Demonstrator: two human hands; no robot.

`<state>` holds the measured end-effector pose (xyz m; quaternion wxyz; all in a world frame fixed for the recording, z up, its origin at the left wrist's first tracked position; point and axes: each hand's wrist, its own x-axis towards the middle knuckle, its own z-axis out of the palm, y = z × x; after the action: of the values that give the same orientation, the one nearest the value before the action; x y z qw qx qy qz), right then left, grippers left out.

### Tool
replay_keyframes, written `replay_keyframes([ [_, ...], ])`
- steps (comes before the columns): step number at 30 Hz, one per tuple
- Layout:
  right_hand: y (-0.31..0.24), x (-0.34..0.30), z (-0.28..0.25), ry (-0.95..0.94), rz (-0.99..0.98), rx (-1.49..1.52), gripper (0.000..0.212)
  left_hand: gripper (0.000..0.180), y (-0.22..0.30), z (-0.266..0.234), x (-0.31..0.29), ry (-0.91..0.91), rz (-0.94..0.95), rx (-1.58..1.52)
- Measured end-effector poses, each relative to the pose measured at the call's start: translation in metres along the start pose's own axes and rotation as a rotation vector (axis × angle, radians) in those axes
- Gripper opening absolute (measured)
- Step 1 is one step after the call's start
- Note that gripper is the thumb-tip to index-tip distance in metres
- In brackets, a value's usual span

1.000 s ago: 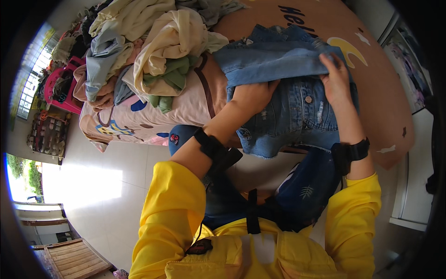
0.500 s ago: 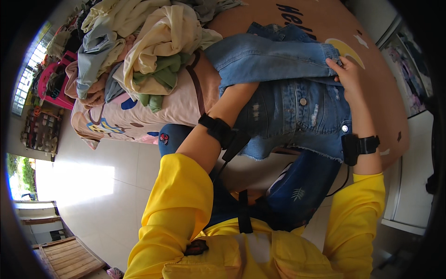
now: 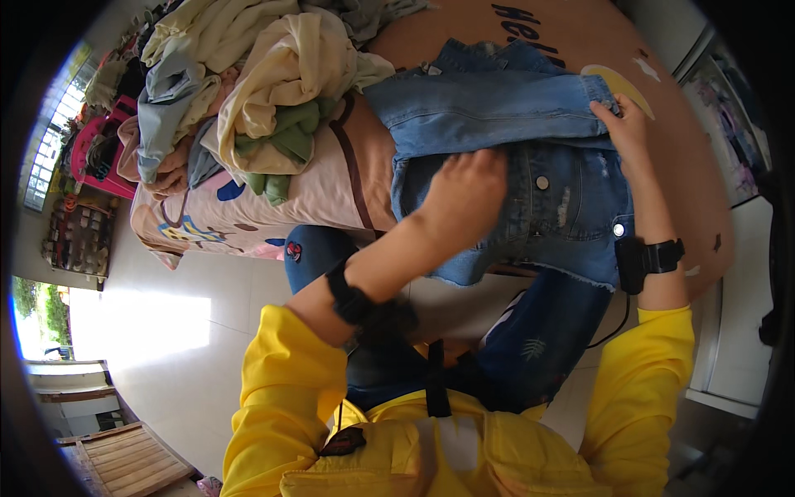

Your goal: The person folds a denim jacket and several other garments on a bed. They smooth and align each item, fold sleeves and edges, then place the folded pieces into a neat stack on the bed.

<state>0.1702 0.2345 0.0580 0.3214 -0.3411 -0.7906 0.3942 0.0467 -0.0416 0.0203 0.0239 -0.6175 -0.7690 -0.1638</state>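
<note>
A blue denim jacket (image 3: pixel 571 195) with metal buttons and frayed edges lies on the bed, its lower edge hanging over my knees. One sleeve (image 3: pixel 497 108) is folded across the jacket's body. At that sleeve's cuff, my right hand (image 3: pixel 623 128) pinches the fabric between thumb and fingers. My left hand (image 3: pixel 472 195) is over the jacket's body, just below the folded sleeve. Its knuckles face up and its fingers are smeared by motion, with the tips hidden, so its grip cannot be made out.
Heaped clothes (image 3: pixel 281 74) in cream, green and grey lie on the bed at the left. The bed's printed cover (image 3: pixel 696 182) spreads under the jacket. Beyond the heap stands a pink basket (image 3: pixel 99 149). A wooden crate-like piece (image 3: pixel 128 460) sits on the floor at lower left.
My left forearm has come out from under the sleeve, and the left hand now shows over the jacket. The sleeve lies flatter. My right hand still pinches the cuff.
</note>
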Motion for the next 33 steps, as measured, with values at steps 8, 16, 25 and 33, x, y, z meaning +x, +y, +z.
replay_keyframes([
  [8,0.029,0.010,-0.017,0.006,-0.009,-0.121,0.026,0.047,-0.055,-0.020,0.030,0.440,0.168,0.202],
  [16,0.021,-0.002,0.004,0.054,-0.760,-0.899,0.064,0.058,-0.066,0.008,0.012,0.221,0.217,0.112],
  [25,0.051,-0.022,0.030,-0.189,-0.564,-1.058,0.063,0.045,-0.051,-0.006,-0.089,0.411,0.140,-0.278],
  [33,0.052,-0.024,0.031,-0.143,-0.585,-1.102,0.060,0.031,-0.129,-0.013,-0.019,0.478,-0.436,-0.870],
])
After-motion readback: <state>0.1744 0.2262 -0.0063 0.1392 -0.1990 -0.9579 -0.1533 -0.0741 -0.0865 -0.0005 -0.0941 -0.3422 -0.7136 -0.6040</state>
